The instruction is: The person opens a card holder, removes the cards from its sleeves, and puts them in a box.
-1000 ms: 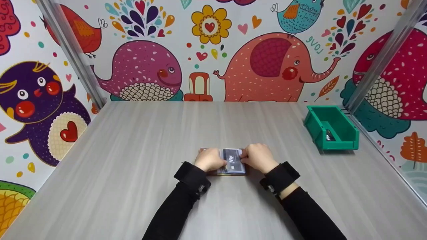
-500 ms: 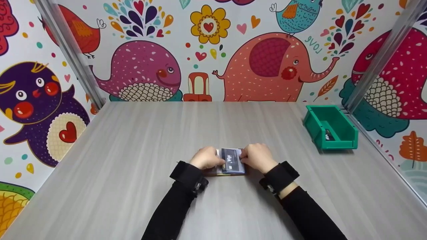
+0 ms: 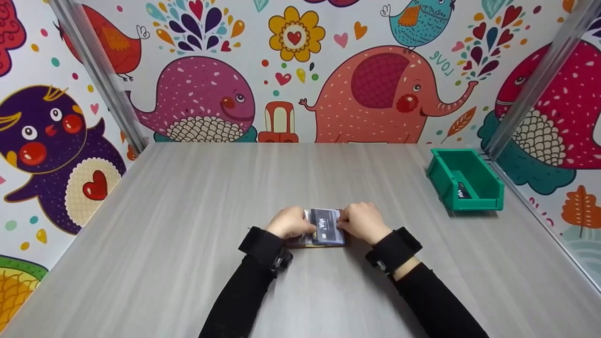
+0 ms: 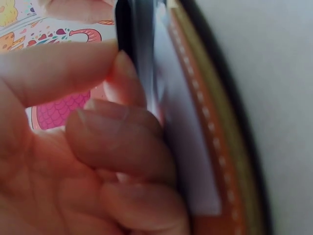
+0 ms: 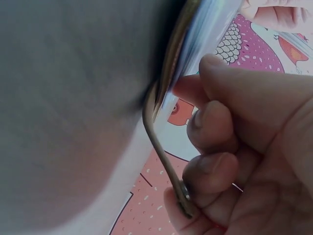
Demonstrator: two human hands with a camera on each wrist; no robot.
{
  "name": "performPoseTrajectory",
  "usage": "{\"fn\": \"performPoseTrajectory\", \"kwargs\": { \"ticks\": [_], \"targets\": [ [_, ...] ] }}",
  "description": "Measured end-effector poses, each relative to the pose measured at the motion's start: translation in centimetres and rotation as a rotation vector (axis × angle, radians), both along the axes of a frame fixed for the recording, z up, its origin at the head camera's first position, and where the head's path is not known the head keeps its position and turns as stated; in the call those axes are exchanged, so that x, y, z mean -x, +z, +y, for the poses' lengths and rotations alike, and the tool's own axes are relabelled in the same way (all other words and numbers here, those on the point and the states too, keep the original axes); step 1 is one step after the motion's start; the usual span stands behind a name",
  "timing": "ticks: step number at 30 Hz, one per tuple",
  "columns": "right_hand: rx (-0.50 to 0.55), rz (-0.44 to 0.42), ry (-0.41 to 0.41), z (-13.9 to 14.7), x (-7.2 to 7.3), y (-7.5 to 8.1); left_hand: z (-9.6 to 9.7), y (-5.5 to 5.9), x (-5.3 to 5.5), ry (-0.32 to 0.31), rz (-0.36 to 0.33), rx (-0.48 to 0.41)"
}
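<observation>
Lower centre, the left hand pinches the black Vip card; the right hand grips the card wallet; tilting the card could snag its clear sleeve.

Person in black, I see plain long sleeves. Left sleeve runs right up to its wristband; right sleeve stops short of the other wristband, wrist showing between. Both bands wide, black, blocky, small dark unit with pale glint on each. Left hand, right hand: bare, short nails.
</observation>
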State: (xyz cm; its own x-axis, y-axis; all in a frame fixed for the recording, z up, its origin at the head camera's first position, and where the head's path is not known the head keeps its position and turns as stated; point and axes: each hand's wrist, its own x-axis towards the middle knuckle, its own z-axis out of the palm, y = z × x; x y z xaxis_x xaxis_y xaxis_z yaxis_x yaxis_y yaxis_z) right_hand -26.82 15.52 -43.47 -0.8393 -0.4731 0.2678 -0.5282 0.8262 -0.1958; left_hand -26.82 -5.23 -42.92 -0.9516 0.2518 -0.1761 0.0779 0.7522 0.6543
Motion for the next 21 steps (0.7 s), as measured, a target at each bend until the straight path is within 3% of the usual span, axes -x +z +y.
{"fn": "performPoseTrajectory", "kwargs": {
  "ticks": [9, 21],
  "targets": [
    [-0.009, -0.024, -0.037, -0.34, 0.10, 0.07, 0.04, 0.07, -0.10, -0.001, 0.009, -0.005],
    [0.023, 0.005, -0.021, -0.18, 0.08, -0.03, 0.02, 0.12, -0.28, -0.002, 0.041, 0.032]
  ]
}}
